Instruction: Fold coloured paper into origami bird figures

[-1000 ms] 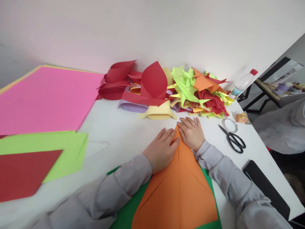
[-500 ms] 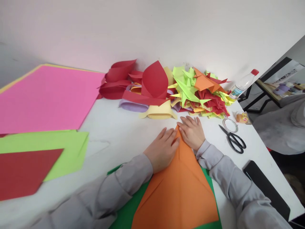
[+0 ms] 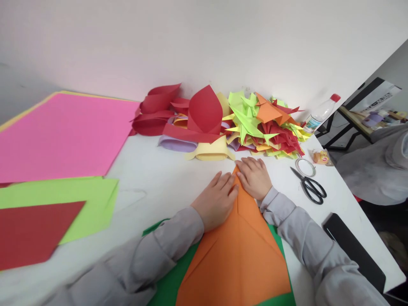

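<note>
A large orange paper sheet (image 3: 237, 250), folded to a point at its far end, lies on a green sheet (image 3: 165, 289) on the white table (image 3: 153, 178). My left hand (image 3: 216, 199) lies flat on the left side of the point, fingers stretched out. My right hand (image 3: 255, 176) presses flat on the right side of the point, fingers together and extended. Neither hand grips anything.
A heap of folded paper shapes (image 3: 223, 123) in red, lime, yellow and orange sits at the back. Pink (image 3: 60, 131), lime (image 3: 63, 199) and red (image 3: 28, 229) sheets lie left. Scissors (image 3: 309, 187), a tape roll (image 3: 305, 167), a bottle (image 3: 318, 114) and a black phone (image 3: 350, 250) lie right.
Both hands stay pressed on the orange paper's point. The view has shifted slightly; nothing else moved.
</note>
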`<move>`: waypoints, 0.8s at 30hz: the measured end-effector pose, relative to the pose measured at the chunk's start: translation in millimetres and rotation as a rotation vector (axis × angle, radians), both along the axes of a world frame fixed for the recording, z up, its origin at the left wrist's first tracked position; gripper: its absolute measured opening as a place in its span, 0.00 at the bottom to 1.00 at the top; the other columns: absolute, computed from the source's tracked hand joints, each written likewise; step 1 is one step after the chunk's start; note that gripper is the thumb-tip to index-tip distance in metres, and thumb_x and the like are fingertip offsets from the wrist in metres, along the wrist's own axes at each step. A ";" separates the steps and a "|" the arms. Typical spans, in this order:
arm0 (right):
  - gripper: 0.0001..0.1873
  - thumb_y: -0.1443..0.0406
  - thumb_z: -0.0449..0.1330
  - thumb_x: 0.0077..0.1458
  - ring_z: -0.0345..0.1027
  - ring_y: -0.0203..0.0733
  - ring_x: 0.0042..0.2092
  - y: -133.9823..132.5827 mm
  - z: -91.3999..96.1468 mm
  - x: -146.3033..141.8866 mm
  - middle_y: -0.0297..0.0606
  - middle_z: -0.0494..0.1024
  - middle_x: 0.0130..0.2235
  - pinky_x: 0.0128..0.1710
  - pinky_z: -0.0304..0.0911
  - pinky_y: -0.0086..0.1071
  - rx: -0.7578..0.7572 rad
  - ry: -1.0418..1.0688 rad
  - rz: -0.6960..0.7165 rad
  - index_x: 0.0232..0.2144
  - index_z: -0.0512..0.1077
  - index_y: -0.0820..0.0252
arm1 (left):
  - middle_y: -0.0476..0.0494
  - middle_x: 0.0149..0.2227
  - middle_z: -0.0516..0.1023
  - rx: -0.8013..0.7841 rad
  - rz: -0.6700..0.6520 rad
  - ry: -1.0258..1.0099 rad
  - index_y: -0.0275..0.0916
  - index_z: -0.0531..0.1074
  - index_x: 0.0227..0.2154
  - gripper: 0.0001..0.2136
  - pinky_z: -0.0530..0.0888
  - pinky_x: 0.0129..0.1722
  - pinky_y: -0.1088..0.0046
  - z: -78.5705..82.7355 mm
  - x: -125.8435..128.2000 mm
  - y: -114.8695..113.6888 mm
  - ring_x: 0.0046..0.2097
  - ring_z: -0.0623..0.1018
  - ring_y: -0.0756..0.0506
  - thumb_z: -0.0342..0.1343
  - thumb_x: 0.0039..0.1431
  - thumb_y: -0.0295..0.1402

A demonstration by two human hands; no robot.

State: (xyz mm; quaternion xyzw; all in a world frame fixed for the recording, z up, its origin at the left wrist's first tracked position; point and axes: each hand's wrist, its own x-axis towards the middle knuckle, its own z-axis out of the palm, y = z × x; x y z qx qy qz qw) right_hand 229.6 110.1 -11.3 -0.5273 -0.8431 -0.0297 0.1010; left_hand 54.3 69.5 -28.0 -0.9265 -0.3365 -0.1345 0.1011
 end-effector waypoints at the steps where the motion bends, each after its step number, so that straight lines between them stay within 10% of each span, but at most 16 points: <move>1: 0.21 0.61 0.45 0.65 0.54 0.49 0.61 -0.4 0.3 0.3 0.43 0.66 0.60 0.61 0.44 0.52 0.007 -0.011 0.009 0.56 0.65 0.57 | 0.21 0.54 0.71 0.002 -0.002 -0.001 0.26 0.72 0.47 0.18 0.62 0.58 0.47 0.0 -0.3 0.1 0.57 0.69 0.30 0.46 0.56 0.27; 24: 0.24 0.62 0.44 0.65 0.51 0.55 0.64 -19.0 -1.7 -6.1 0.47 0.60 0.63 0.61 0.41 0.60 -0.006 -0.105 -0.036 0.60 0.60 0.61 | 0.24 0.54 0.71 -0.041 0.027 -0.005 0.28 0.72 0.49 0.24 0.60 0.59 0.48 8.1 -1.7 -0.7 0.58 0.68 0.32 0.45 0.63 0.45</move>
